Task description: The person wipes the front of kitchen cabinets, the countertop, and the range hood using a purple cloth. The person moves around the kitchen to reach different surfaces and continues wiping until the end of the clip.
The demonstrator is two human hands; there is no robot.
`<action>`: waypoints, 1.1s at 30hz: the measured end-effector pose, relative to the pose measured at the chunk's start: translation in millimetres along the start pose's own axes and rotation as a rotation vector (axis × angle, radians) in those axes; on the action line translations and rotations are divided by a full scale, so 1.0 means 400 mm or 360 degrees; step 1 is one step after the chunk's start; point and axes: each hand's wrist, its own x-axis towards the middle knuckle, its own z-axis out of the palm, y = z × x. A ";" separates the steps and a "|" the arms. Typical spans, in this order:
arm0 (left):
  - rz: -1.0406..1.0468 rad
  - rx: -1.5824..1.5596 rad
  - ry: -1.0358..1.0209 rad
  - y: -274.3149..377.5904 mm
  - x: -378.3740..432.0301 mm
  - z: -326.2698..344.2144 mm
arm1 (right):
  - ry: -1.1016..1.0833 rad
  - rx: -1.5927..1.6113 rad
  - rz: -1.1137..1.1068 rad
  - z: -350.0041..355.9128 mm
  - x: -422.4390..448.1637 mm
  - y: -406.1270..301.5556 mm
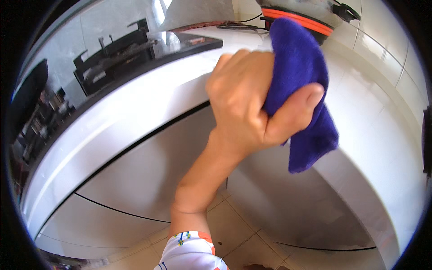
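My left hand [249, 98], back upward and thumb to the right, is closed around a purple-blue cloth [300, 67]. The cloth bulges above the thumb, and a loose end hangs below it. The hand is over the inner corner of the white countertop [374, 111]; whether the cloth touches the surface cannot be told. My right hand is out of view.
A gas stove [189, 42] with black pan supports stands at the left. At the back is an appliance with an orange band [297, 21] and a cable beside it. Grey cabinet fronts [141, 168] and floor tiles [236, 229] lie below.
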 end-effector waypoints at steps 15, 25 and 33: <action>-0.0757 0.0054 -0.0358 0.080 0.105 -0.023 | -0.0038 0.0774 0.0222 -0.177 -0.321 -0.411; -0.1629 -0.0151 -0.1064 0.042 0.265 0.085 | 0.1167 0.0627 -0.0137 -0.949 -0.576 -1.189; -0.1275 0.0586 -0.1180 0.060 0.206 -0.437 | 0.2263 0.0035 0.0220 -1.384 -0.479 -1.098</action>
